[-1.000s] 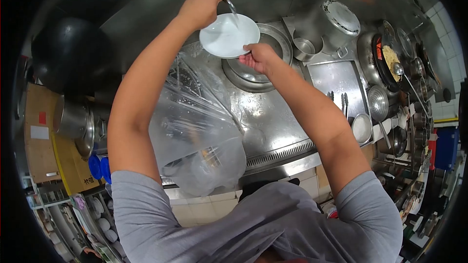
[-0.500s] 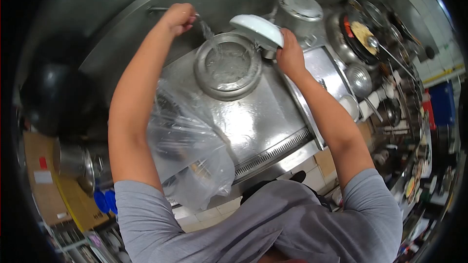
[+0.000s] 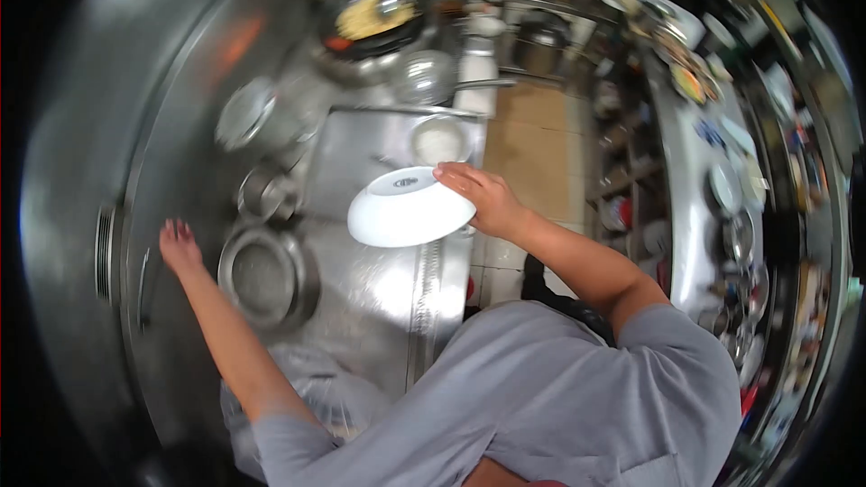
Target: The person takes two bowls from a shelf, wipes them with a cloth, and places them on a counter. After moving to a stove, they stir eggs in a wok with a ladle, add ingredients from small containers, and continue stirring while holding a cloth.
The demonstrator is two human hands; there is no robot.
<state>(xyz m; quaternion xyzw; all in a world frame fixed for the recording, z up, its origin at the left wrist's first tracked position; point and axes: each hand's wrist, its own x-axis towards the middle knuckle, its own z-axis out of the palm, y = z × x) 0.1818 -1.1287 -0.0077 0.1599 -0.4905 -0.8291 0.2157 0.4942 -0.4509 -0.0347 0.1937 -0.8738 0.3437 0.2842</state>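
Observation:
A white bowl (image 3: 410, 216) is held by its edge in my right hand (image 3: 487, 201), tipped so that its underside with a dark mark faces me. It hangs over the steel counter (image 3: 379, 275). My left hand (image 3: 180, 248) reaches out near the steel back wall with its fingers loosely apart and nothing in them. Close beside it, a thin metal spout (image 3: 142, 289) stands off the wall. The round steel pot (image 3: 298, 284) sits on the counter between my two hands, its inside blurred.
Clear plastic sheeting (image 3: 334, 397) covers the counter's near left end. Behind the bowl are a steel tray (image 3: 347, 153) and a small bowl of white contents (image 3: 439, 140). A wok (image 3: 374, 36) holds yellow food and a ladle (image 3: 392, 4). Shelves (image 3: 622, 171) line the right.
The view has swung to the right. My left hand has let go of the spout, and the water stream no longer shows. The white bowl has moved away from the pot with my right hand.

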